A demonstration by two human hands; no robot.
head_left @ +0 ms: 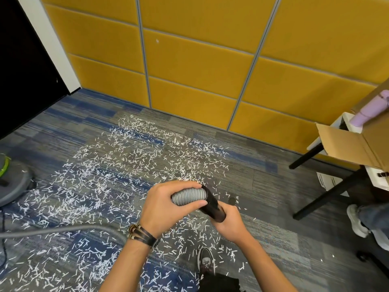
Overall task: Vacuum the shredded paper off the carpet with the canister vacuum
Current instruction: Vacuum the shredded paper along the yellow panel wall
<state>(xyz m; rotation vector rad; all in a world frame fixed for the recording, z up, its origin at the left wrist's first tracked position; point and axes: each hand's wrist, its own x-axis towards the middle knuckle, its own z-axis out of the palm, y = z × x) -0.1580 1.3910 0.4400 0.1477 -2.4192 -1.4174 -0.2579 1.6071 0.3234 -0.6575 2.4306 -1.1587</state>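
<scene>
A dark shoe [206,263] stands on the carpet [263,178] at the bottom of the view, with white strips lying around it. Just above it, the left hand [166,207], with dark bands on its wrist, curls its fingers and thumb round the grey ribbed hose [187,197]. The right hand [229,220] grips the lower end of the black tube [212,205] that joins the hose end. Both are held above the floor, and the tube's mouth is hidden in the right palm, so I cannot tell what it holds there. A long grey stretch of hose runs in from the left edge and passes behind the left wrist. The shredded paper [130,161] is scattered thickly over the blue-grey carpet, from beside the shoe out almost to the wall. The canister vacuum [12,182], grey with a green band, sits at the left edge among the strips. To the right are black table legs, an open cardboard box [353,148] and another person's pale shoe [355,220]. Yellow padded panels [200,60] cover the far wall.
</scene>
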